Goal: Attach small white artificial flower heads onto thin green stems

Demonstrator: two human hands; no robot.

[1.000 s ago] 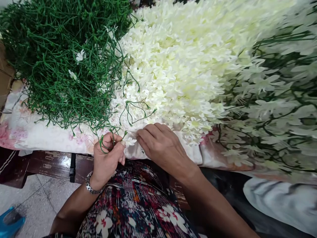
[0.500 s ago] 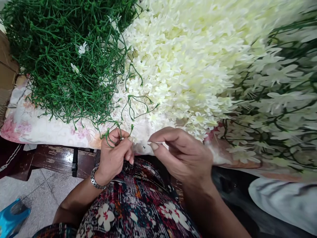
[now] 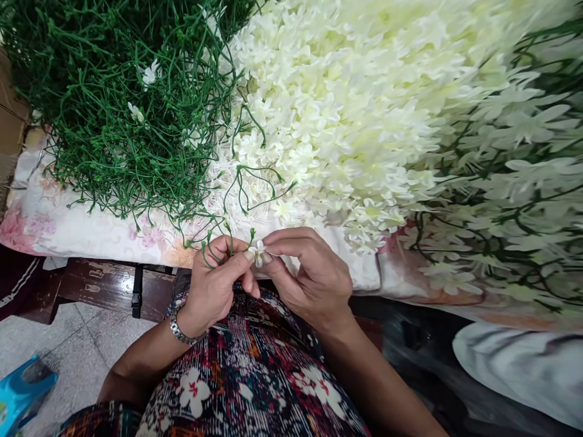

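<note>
My left hand [image 3: 217, 290] is closed on a branching green artificial stem [image 3: 229, 232], whose budded tips stick up around the fingers. A small white artificial flower [image 3: 259, 254] sits between the fingertips of both hands. My right hand [image 3: 314, 276] pinches this flower by its right side, thumb below and forefinger above. How the flower meets the stem is hidden by the fingers. Just beyond the hands lie a heap of green stems [image 3: 122, 139] at the left and a large pile of loose white blossoms [image 3: 319, 115] in the middle.
Finished-looking sprays of white flowers on green stems [image 3: 514, 206] lie at the right. A floral-print cloth [image 3: 113, 233] covers the padded work surface. A cardboard box [image 3: 11, 115] stands at the far left; a blue plastic object [image 3: 25, 388] is on the tiled floor.
My right hand has moved left to meet the left hand, and the white flower now shows between their fingertips. The left hand has shifted slightly right, still holding the stem.
</note>
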